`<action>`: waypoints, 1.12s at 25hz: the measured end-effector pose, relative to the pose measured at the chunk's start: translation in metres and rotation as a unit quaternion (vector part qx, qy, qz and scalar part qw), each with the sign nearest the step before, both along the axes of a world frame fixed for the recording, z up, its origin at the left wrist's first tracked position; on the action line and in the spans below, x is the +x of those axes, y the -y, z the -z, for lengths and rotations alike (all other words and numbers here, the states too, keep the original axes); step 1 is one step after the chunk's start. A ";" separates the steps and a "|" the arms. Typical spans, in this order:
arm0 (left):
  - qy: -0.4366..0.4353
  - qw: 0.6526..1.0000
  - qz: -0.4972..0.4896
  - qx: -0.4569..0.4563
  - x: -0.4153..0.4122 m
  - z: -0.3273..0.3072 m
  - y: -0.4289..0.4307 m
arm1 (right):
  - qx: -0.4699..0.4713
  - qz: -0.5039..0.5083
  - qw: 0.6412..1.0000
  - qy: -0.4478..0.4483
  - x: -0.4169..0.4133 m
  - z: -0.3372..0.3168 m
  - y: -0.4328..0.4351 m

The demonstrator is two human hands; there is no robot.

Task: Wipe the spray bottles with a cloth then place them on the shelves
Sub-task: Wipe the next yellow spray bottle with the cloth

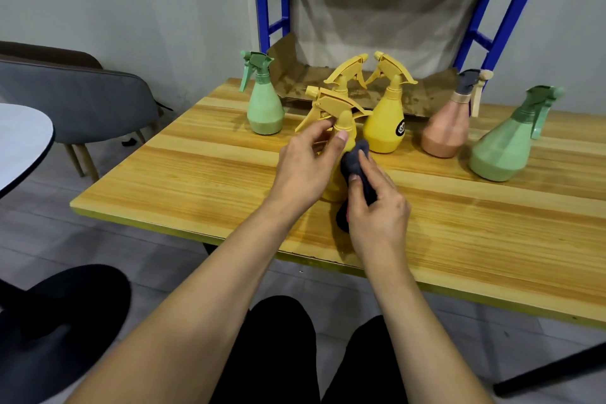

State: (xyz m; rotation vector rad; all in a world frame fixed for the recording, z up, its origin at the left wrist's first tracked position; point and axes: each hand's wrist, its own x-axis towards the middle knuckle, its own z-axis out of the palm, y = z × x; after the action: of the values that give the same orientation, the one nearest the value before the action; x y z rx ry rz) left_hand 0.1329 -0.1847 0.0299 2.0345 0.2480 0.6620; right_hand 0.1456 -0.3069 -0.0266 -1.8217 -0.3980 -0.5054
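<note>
My left hand (303,162) grips a yellow spray bottle (344,121) by its neck and body, just over the wooden table (196,180). My right hand (377,207) presses a dark grey cloth (355,164) against the bottle's right side. Behind stand two more yellow bottles (387,128), one largely hidden by the held bottle. A small green bottle (264,108) is at the back left. A pink bottle (447,134) and a large green bottle (505,147) are at the right. The blue shelf frame (272,10) rises behind the table.
Worn brown cardboard (295,75) lines the low shelf just behind the bottles. A grey chair (82,102) and the edge of a round white table (23,141) are at the left. My dark-trousered legs (278,354) are below the table's front edge.
</note>
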 end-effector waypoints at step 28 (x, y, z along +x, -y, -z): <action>0.024 0.997 0.057 0.039 0.000 0.006 -0.020 | -0.021 -0.027 0.995 -0.098 0.014 -0.014 0.000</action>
State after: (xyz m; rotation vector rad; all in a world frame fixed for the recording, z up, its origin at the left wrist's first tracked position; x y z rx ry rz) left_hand 0.1334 -0.1642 0.0243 2.0866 0.0784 0.6570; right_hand 0.1598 -0.3067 -0.0126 -1.8769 -0.3252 -0.2794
